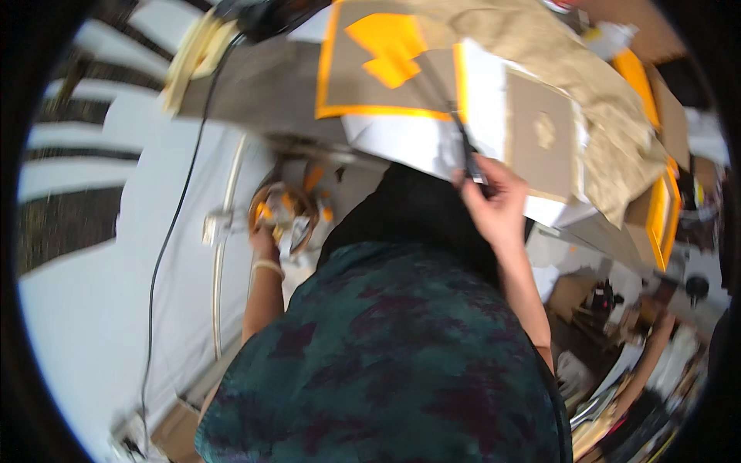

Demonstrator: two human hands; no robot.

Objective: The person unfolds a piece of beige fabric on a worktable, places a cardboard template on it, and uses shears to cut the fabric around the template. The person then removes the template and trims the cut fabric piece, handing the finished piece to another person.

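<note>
My right hand (498,199) is closed around a long, thin, black-handled tool (468,147) at the table's near edge. Its narrow far end reaches over a grey-brown panel (340,81) with an orange border; motion blur hides its exact kind. Cut orange pieces (390,46) lie on that panel. Low on the left, my left hand (265,241) is at the rim of a round brown bin (309,208) that holds orange and white scraps. The left fingers are small and blurred, so what they hold, if anything, does not show.
Right of the panel lies a second grey-brown panel (532,147) with a pale patch, beside crumpled tan cloth (610,131). A black cable (179,204) hangs at the left near a white pipe (225,231). Cardboard boxes (575,297) and clutter stand at lower right.
</note>
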